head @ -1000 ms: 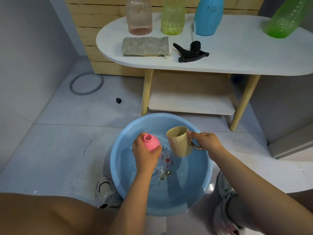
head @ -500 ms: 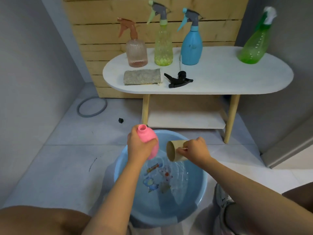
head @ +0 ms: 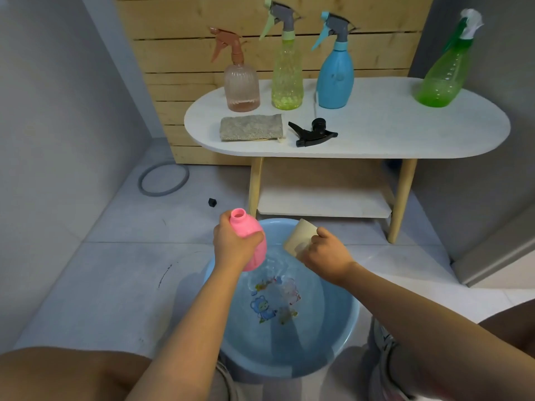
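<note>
Left hand (head: 234, 244): fingers wrapped round the body of the pink bottle (head: 248, 228), holding it in the air with its capless neck pointing up and to the left.
Right hand (head: 324, 253): closed round the beige cup (head: 299, 235) on its handle side; the handle itself is hidden under the fingers.
Cup: tipped well over, just beside the bottle's body and lower than the bottle's neck, not touching it.
Where they are: both are above the far part of the blue basin (head: 278, 222), clear of the water (head: 289, 328).
Just changed: a second ago the cup was upright with its mouth up, close beside the bottle's neck and lower in the basin. Since then both have risen, the cup has rolled onto its side and the neck has leaned away from it.
Poor view: the cup's mouth seems to face down towards the basin, but I cannot make out whether anything runs from it.
What that means: the pour looks finished or broken off. With the neck turned away, further water would miss the bottle.
Basin: on the floor between the person's feet, with a cartoon print showing through rippled water.
Tabletop (head: 390, 125): beyond the basin, with a loose black spray head (head: 314, 133) and a grey cloth (head: 250, 127) near its front edge, and four spray bottles behind.
Likely next: the black spray head probably belongs to the pink bottle and would be fitted next.
</note>
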Motion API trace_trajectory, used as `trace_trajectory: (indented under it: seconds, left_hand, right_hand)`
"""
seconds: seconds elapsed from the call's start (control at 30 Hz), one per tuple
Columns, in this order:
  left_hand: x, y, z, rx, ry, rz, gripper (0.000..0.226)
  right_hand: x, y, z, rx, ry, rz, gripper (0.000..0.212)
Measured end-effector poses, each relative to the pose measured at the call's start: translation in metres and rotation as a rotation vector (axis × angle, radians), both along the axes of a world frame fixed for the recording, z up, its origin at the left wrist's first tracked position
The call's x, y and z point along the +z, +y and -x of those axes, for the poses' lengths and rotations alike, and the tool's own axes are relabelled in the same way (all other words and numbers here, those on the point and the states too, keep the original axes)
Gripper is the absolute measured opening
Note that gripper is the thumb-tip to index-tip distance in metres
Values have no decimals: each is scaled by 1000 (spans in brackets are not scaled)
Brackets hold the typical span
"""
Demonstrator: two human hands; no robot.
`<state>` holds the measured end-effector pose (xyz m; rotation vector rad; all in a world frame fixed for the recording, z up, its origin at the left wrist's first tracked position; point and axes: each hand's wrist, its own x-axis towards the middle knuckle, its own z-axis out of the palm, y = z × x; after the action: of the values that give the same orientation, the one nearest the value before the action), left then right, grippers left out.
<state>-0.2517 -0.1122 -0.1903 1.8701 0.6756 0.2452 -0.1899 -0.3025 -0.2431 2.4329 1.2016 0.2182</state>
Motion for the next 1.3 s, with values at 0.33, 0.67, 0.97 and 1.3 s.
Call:
trace_trajectory:
  seconds: [0.33, 0.67, 0.97, 1.3]
  left_hand:
    - [21, 4, -3, -10, 6, -32, 67]
    - [87, 0, -16, -175, -10, -69, 56]
    - [166, -15, -58, -297, -81, -109, 63]
    - [199, -50, -125, -313, -106, -50, 60]
  right_hand:
    - [30, -8, -3, -129, 85, -569, 46]
    - [110, -23, -19, -605, 592, -975, 61]
    - [201, -48, -53, -779, 796, -1653, 49]
    - [214, -89, -122, -942, 649, -1788, 49]
